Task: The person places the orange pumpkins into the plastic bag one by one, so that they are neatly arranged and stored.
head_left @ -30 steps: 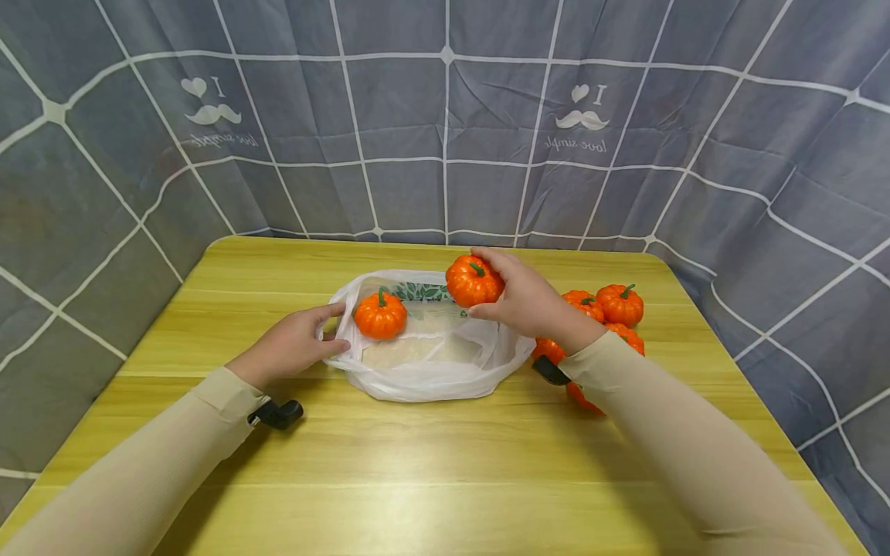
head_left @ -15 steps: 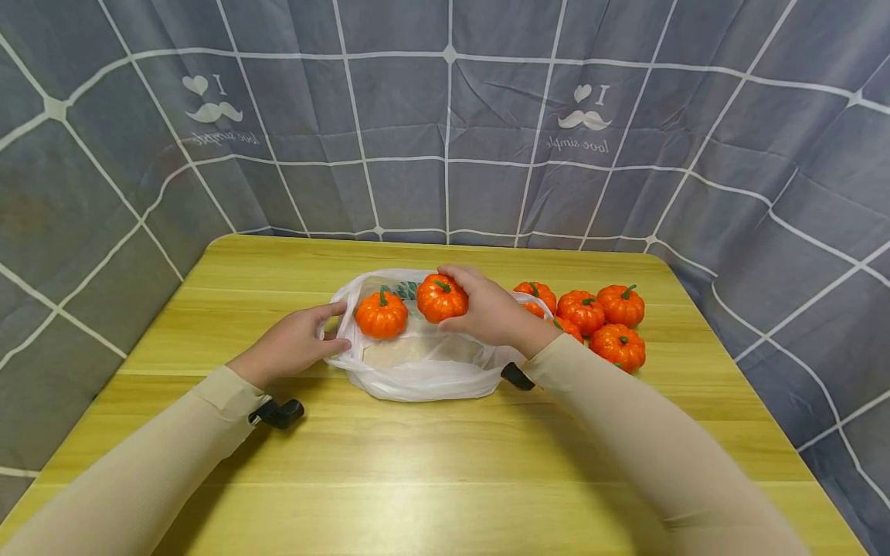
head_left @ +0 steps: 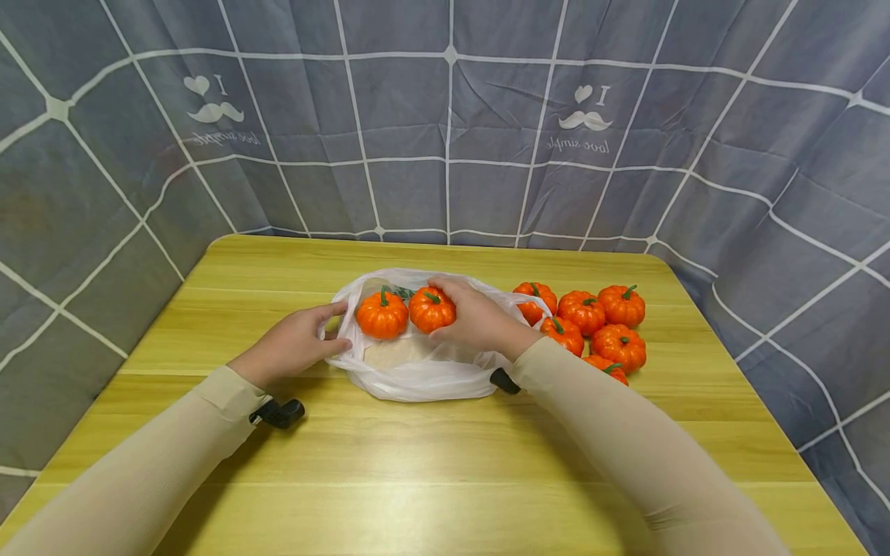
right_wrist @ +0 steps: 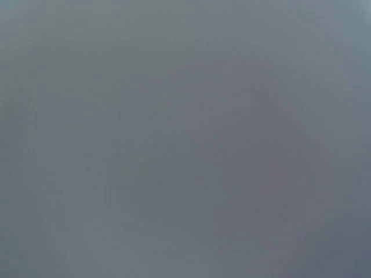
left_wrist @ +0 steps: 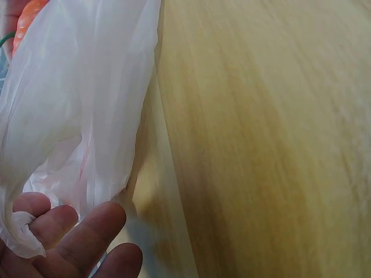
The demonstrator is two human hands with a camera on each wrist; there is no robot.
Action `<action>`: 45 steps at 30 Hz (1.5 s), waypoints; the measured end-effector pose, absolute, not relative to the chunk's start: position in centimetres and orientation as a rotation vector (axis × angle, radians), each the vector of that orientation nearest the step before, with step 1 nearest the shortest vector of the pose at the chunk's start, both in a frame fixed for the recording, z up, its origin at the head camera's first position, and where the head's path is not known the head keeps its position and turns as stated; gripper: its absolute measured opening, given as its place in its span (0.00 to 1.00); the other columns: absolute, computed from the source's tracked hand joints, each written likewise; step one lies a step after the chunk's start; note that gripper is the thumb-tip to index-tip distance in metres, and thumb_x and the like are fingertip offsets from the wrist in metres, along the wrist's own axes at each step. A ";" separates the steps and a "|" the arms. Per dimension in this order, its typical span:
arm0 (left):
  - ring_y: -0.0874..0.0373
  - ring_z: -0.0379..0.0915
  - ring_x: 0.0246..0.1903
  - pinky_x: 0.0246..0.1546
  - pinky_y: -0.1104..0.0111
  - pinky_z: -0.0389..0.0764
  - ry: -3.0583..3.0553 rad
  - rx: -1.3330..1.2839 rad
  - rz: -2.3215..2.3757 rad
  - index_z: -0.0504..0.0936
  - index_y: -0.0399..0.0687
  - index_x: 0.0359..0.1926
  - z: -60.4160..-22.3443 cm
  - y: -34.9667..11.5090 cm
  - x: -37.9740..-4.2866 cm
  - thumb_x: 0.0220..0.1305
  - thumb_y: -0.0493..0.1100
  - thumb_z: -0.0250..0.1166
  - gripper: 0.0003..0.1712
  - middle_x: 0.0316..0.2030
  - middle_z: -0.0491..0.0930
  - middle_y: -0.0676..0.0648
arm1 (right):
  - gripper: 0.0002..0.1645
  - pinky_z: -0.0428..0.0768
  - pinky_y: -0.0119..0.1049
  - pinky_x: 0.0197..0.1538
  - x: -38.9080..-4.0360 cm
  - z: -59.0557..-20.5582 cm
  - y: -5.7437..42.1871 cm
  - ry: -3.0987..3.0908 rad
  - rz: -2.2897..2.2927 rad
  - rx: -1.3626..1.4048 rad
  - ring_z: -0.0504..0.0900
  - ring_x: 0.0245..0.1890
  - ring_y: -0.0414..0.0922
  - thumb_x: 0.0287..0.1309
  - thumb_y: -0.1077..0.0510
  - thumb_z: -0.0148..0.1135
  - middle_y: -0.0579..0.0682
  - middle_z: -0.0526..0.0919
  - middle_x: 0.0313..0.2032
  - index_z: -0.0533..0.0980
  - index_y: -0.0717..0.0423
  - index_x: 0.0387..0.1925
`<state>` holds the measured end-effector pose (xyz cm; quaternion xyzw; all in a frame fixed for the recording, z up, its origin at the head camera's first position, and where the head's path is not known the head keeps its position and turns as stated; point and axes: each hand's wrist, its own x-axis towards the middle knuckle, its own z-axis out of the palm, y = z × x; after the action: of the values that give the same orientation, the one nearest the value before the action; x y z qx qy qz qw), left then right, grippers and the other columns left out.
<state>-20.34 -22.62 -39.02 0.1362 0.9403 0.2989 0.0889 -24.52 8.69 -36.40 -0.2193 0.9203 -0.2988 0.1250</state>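
A white plastic bag (head_left: 417,386) lies spread on the wooden table with its mouth facing up. My left hand (head_left: 292,347) grips the bag's left edge; in the left wrist view the thin plastic (left_wrist: 110,98) runs in among the curled fingers (left_wrist: 95,234). Inside the bag, at its left, sits an orange toy pumpkin (head_left: 382,316) with a green stem. Directly beside it, a second orange pumpkin (head_left: 429,311) is held in my right hand (head_left: 480,318), within the bag's mouth. The right wrist view is a grey blur that shows no detail.
Several more orange pumpkins (head_left: 581,311) stand in a cluster right of the bag, the closest one (head_left: 563,333) against its right side. A grey checked curtain (head_left: 389,116) surrounds the back and sides of the table (head_left: 417,479).
My right hand has carried its pumpkin leftward and down into the bag, next to the first pumpkin. The left hand has stayed at the bag's edge.
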 end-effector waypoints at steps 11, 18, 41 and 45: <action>0.49 0.73 0.45 0.47 0.59 0.73 2.798 0.402 0.888 0.63 0.38 0.80 -38.9 -22.6 -20.2 0.71 0.52 0.69 0.45 0.75 0.69 0.33 | 0.57 0.67 0.52 0.76 -24.3 -37.1 8.0 2.643 -0.807 -0.634 0.70 0.73 0.53 0.56 0.53 0.81 0.49 0.65 0.78 0.59 0.42 0.81; 0.50 0.74 0.44 0.46 0.60 0.73 2.788 0.404 0.897 0.63 0.38 0.80 -38.9 -22.5 -20.2 0.71 0.51 0.70 0.45 0.73 0.71 0.32 | 0.56 0.67 0.52 0.76 -24.6 -37.4 7.8 2.659 -0.781 -0.606 0.68 0.75 0.53 0.58 0.52 0.79 0.49 0.62 0.79 0.58 0.42 0.82; 0.50 0.76 0.46 0.48 0.60 0.76 2.783 0.390 0.888 0.63 0.40 0.80 -38.9 -22.5 -20.3 0.70 0.53 0.70 0.46 0.72 0.72 0.33 | 0.61 0.68 0.54 0.75 -25.6 -38.5 7.4 2.633 -0.781 -0.561 0.67 0.75 0.56 0.57 0.57 0.78 0.52 0.51 0.83 0.54 0.38 0.84; 0.50 0.76 0.45 0.47 0.60 0.76 2.789 0.392 0.884 0.64 0.40 0.80 -39.0 -22.6 -20.3 0.70 0.52 0.70 0.45 0.68 0.76 0.33 | 0.61 0.64 0.53 0.78 -25.7 -38.6 7.4 2.631 -0.779 -0.562 0.62 0.79 0.55 0.58 0.58 0.77 0.50 0.51 0.84 0.52 0.40 0.84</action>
<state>-20.33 -22.56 -38.95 0.1323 0.9406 0.2981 0.0949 -25.68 7.38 -38.59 -0.1978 0.9257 -0.2742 0.1694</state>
